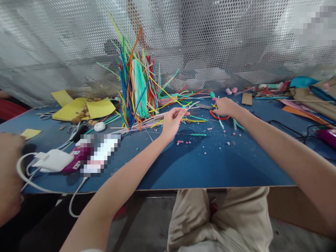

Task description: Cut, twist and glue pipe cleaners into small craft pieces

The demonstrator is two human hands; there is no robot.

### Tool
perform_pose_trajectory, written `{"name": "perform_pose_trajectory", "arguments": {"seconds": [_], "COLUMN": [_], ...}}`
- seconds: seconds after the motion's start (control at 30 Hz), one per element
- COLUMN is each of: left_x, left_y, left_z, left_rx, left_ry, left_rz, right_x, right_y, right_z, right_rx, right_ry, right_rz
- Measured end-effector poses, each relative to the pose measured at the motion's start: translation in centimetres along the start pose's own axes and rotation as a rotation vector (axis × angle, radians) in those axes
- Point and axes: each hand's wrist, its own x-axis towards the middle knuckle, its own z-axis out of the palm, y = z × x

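Observation:
Over the middle of the blue table, my left hand (173, 120) is closed in a pinch. Between thumb and fingertips is a small teal pipe cleaner piece (184, 107); its full shape is too small to make out. Further right, my right hand (223, 106) has its fingers curled at the red-handled scissors (219, 116), whose blades point left towards my other hand. One red handle loop shows below the fingers, and part of the grip is hidden. Loose pipe cleaners (195, 120) lie between the hands, and a short teal piece (198, 134) rests nearer me.
A big bundle of colourful pipe cleaners (139, 87) stands at the back left against a perforated metal panel (210, 45). Left are yellow paper sheets (101, 107), a phone (101, 155) and a white charger (54, 160) with cables. Another person's arm (9, 175) is at far left. Cardboard (308, 98) lies right.

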Motion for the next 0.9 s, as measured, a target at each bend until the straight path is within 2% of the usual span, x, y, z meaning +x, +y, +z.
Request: {"name": "perform_pose_trajectory", "arguments": {"seconds": [0.1,0.2,0.37,0.53,0.6,0.7,0.8,0.9], "left_x": [-0.1,-0.3,-0.6,-0.8,-0.9,-1.1,-1.4,-1.7], "left_y": [-0.3,-0.5,-0.5,-0.4,-0.4,-0.5,-0.4,-0.1], "left_z": [0.1,0.4,0.6,0.9,1.0,1.1,1.3,1.6], "left_rx": [-0.012,-0.026,-0.032,-0.037,-0.036,-0.019,0.024,0.065], "left_ry": [-0.020,-0.044,-0.039,-0.030,-0.041,-0.079,-0.124,-0.167], "left_rz": [-0.011,-0.029,-0.075,-0.087,-0.088,-0.109,-0.128,-0.129], "right_x": [-0.5,-1.0,-1.1,-1.5,-2.1,-3.7,-5.7,-7.6], "right_y": [-1.8,-3.6,-4.4,-2.8,-2.6,-3.7,-5.9,-7.9], "right_z": [-0.2,0.1,1.0,0.7,0.6,0.8,1.0,1.0], "right_rx": [-0.054,-0.051,-0.027,0.049,0.225,0.843,1.386,1.646], "right_ry": [0.012,-0.085,-0.105,0.060,0.174,0.309,0.273,0.226], "right_rz": [-0.179,-0.289,-0.273,-0.166,-0.114,-0.058,-0.038,-0.026]}}
